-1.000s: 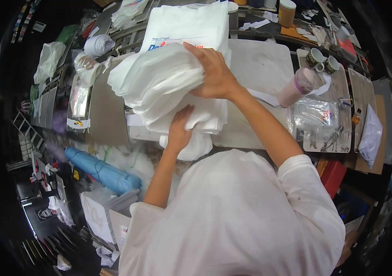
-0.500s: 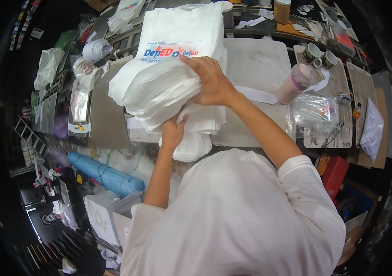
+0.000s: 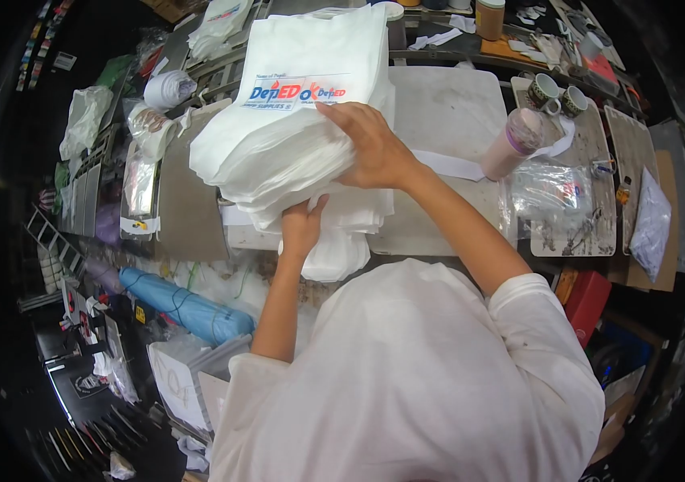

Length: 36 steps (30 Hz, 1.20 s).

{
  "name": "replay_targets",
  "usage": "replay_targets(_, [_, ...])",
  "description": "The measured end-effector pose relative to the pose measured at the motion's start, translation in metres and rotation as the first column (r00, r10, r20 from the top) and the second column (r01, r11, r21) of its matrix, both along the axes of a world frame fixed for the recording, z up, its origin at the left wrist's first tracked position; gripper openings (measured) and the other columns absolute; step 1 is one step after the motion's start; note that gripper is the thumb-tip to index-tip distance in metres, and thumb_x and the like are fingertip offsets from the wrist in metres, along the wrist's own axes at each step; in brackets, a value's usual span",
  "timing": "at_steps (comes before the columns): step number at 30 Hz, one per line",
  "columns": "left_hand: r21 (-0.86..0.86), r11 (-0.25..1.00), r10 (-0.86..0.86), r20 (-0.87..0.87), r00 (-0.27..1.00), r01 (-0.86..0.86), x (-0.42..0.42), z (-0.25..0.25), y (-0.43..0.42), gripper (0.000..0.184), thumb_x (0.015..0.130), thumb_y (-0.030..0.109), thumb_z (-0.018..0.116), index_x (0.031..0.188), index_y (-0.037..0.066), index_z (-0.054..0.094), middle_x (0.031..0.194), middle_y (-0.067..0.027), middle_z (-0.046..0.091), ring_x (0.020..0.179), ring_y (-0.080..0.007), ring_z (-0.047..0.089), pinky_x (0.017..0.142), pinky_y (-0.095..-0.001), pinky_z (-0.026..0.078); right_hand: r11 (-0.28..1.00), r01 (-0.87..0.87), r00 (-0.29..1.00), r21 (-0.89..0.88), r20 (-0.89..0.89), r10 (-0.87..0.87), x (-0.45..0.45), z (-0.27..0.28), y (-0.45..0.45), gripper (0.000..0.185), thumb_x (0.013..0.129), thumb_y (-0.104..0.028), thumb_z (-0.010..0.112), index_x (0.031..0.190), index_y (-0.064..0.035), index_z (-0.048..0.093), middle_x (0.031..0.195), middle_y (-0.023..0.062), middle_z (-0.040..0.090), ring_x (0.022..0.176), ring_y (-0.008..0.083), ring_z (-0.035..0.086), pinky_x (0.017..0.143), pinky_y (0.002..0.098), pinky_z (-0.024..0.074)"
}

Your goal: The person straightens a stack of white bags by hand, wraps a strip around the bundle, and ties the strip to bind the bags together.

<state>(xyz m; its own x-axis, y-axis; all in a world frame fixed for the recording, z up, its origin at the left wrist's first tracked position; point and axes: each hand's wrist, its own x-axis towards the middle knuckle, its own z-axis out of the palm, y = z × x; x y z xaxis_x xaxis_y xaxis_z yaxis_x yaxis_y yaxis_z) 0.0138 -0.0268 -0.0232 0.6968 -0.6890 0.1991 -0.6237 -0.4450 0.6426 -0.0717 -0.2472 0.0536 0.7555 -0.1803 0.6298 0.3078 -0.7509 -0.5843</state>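
Note:
A thick stack of thin white fabric bags [image 3: 278, 153] lies bent over towards me on the bench. Its top sheet carries a blue and red "DepED" print and the words "Name of Pupil". My right hand [image 3: 376, 151] grips the near right side of the stack, thumb on top near the print and its other fingers partly hidden. From below, my left hand [image 3: 302, 227] holds the folded front edges, with its fingertips hidden under the layers. More white fabric [image 3: 334, 255] hangs beneath the stack, over the bench's front edge.
Grey boards [image 3: 448, 104] flank the stack. To the right stand a pink tumbler [image 3: 513, 145], patterned mugs [image 3: 545, 92] and a clear plastic packet [image 3: 551, 193]. A blue wrapped roll [image 3: 186, 305] and a plastic bin [image 3: 190, 377] are below left.
My right hand and the folded layers have shifted slightly down, so more of the print shows. My left hand stays nearly in place under the stack.

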Motion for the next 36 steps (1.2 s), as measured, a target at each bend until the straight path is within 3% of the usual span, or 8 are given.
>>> replay_targets(5, [0.047,0.999,0.022,-0.053,0.998,-0.019,-0.001,-0.001,0.002,0.040,0.092,0.029,0.067,0.117,-0.002,0.064,0.113,-0.0250,0.067,0.106,-0.0449,0.060,0.092,-0.0423,0.046,0.998,0.005,1.000,0.065,0.006,-0.006,-0.035,-0.005,-0.021,0.104,0.062,-0.020,0.087,0.151,-0.0147,0.034,0.138,0.0129,0.048,0.128,0.0329,0.047,0.110,0.0467,0.0351])
replay_targets(10, [0.075,0.997,0.034,-0.150,0.988,-0.023,-0.009,-0.011,0.009,0.036,0.090,0.026,0.070,0.107,-0.005,0.067,0.102,-0.0251,0.069,0.097,-0.0444,0.063,0.086,-0.0402,0.048,0.666,0.285,0.953,0.689,-0.279,-0.119,-0.078,-0.076,-0.053,0.053,0.080,-0.014,0.077,0.129,-0.0071,0.057,0.110,0.0069,0.064,0.093,0.0148,0.061,0.087,0.0308,0.0501])
replay_targets(13, [0.024,0.994,0.112,-0.145,0.983,-0.109,-0.028,-0.013,0.007,0.039,0.081,0.024,0.078,0.105,-0.004,0.068,0.103,-0.0230,0.070,0.098,-0.0440,0.062,0.088,-0.0441,0.047,0.665,0.303,0.910,0.683,-0.414,0.009,-0.100,-0.113,-0.048,0.028,0.083,-0.013,0.074,0.109,-0.0030,0.066,0.088,0.0027,0.066,0.077,0.0096,0.057,0.075,0.0255,0.0502])
replay_targets(15, [-0.039,0.932,0.362,0.121,0.924,-0.360,-0.047,-0.010,0.007,0.041,0.075,0.026,0.084,0.096,-0.005,0.068,0.089,-0.0196,0.071,0.081,-0.0341,0.065,0.073,-0.0398,0.048,0.680,0.286,0.876,0.676,-0.472,0.101,-0.111,-0.108,-0.032,0.025,0.083,-0.013,0.074,0.104,-0.0023,0.067,0.086,0.0024,0.066,0.076,0.0097,0.057,0.075,0.0255,0.0499])
replay_targets(18, [-0.199,0.891,0.451,0.299,0.841,-0.407,-0.062,-0.014,0.012,0.037,0.070,0.024,0.086,0.087,-0.004,0.068,0.084,-0.0153,0.070,0.072,-0.0293,0.061,0.067,-0.0375,0.047,0.693,0.237,0.793,0.681,-0.548,0.267,-0.116,-0.110,-0.016,0.021,0.084,-0.014,0.074,0.099,-0.0011,0.068,0.084,0.0025,0.066,0.076,0.0102,0.058,0.075,0.0255,0.0497])
replay_targets(24, [-0.159,0.774,0.605,-0.097,0.790,-0.613,-0.071,-0.012,0.007,0.022,0.077,0.014,0.078,0.067,-0.002,0.066,0.061,-0.0105,0.063,0.053,-0.0245,0.056,0.057,-0.0352,0.045,0.688,0.155,0.739,0.709,-0.546,0.396,-0.119,-0.112,0.020,0.022,0.084,-0.015,0.074,0.100,0.0000,0.069,0.084,0.0041,0.067,0.079,0.0113,0.060,0.076,0.0269,0.0504])
replay_targets(26, [-0.244,0.817,0.522,-0.072,0.850,-0.522,-0.065,-0.018,0.009,0.022,0.081,0.018,0.077,0.075,-0.002,0.070,0.062,-0.0097,0.066,0.055,-0.0139,0.056,0.060,-0.0295,0.047,0.702,0.170,0.723,0.691,-0.572,0.388,-0.119,-0.119,0.026,0.028,0.083,-0.019,0.075,0.103,-0.0011,0.069,0.085,0.0049,0.067,0.081,0.0135,0.061,0.077,0.0286,0.0508])
replay_targets(36, [-0.213,0.905,0.307,-0.276,0.911,-0.370,-0.087,-0.049,0.066,0.016,0.084,0.014,0.076,0.093,0.001,0.072,0.084,-0.0075,0.069,0.075,-0.0160,0.062,0.070,-0.0302,0.049,0.885,0.078,0.466,0.459,-0.801,0.375,-0.123,-0.129,0.066,0.038,0.082,-0.023,0.075,0.114,-0.0038,0.066,0.090,0.0085,0.069,0.082,0.0199,0.065,0.077,0.0320,0.0513])
